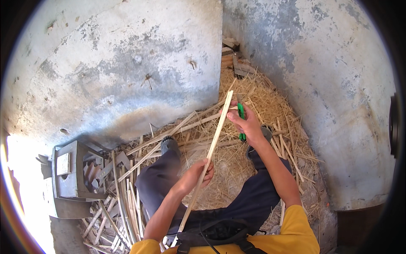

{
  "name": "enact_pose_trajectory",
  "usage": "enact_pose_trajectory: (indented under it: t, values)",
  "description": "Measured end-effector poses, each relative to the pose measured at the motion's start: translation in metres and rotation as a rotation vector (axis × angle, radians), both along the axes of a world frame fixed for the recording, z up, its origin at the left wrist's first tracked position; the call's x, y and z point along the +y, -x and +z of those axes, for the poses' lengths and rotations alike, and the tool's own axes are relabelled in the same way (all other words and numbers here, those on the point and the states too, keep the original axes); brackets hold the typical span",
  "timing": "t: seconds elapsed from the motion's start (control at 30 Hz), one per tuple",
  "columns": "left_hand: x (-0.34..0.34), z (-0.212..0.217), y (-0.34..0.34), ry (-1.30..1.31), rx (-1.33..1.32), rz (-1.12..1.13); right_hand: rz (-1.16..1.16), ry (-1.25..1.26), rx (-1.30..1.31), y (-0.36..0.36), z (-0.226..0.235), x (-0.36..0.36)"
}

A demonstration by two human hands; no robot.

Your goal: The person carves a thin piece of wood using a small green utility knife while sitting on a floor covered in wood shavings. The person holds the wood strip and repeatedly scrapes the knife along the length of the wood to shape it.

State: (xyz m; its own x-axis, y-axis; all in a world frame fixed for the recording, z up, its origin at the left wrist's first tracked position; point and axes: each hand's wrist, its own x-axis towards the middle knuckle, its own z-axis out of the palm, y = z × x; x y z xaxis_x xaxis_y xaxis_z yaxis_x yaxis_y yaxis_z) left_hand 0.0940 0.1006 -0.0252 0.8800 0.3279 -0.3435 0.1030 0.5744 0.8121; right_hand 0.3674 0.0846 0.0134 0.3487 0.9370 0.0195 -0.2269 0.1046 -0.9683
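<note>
Left hand [195, 173] was wrapped around a long wooden strip [211, 144] mid-length, right hand [247, 125] gripped a green-handled knife [241, 113] against its top end, straw [237, 161] underneath.

Scene lit by hard daylight; blown-out glare at 8 o'clock near the concrete block [67, 171]. Straw [258, 97] brightly lit at 1 o'clock, wall [127, 63] evenly lit. Strong fisheye bending and black vignette seen at rim. Centre rendered sharp, slight softness at edges.
</note>
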Motion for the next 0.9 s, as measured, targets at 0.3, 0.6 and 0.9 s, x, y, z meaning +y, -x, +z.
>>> enact_pose_trajectory:
  t: [0.3, 0.6, 0.9]
  values:
    - [-0.007, 0.008, 0.009, -0.315, 0.213, -0.042, -0.074, 0.025, -0.092, 0.005, -0.013, 0.007]
    - [0.006, -0.019, 0.022, -0.783, 0.302, 0.148, -0.177, -0.153, -0.634, 0.003, -0.032, 0.008]
    - [0.012, -0.015, 0.016, -0.213, 0.198, 0.288, 0.202, -0.147, -0.809, 0.045, -0.023, -0.018]
